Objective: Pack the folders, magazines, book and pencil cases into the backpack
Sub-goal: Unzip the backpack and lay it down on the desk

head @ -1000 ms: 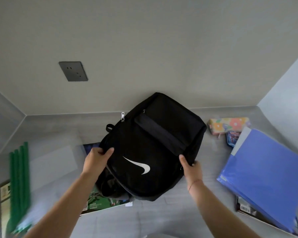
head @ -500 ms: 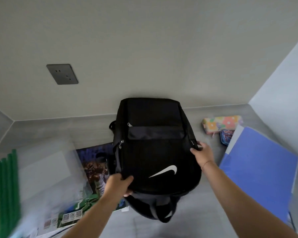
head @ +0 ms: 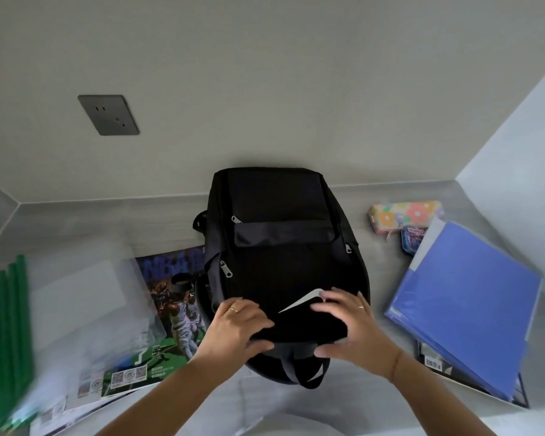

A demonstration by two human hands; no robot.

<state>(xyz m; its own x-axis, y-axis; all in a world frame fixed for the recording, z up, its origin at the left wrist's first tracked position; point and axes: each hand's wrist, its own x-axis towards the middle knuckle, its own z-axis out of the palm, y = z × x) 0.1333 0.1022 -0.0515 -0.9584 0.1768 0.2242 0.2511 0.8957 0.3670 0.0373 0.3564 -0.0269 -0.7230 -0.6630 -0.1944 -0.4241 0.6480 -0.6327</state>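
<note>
At the far left we see green spine bars (head: 8, 325) edging clear plastic folders (head: 76, 309), smeared by blur. These folders overlap a glossy basketball magazine (head: 167, 309) whose right edge runs under the black backpack (head: 280, 247). The backpack, soft woven fabric with a rounded outline, lies front-up mid-tabletop (head: 375, 278); the zips we can see are drawn closed, hiding its inside. The left hand (head: 236, 325) closes its grip on the pack's near edge, thumb under, fingers over. The right hand (head: 350, 322) grips the same edge alongside. Further right, apart from the pack, we find a floral pencil case (head: 403, 215) and a dark blue pencil case (head: 412, 242) just beside it. A smooth blue folder (head: 466, 313) lies atop a barcoded printed volume (head: 434, 361).
</note>
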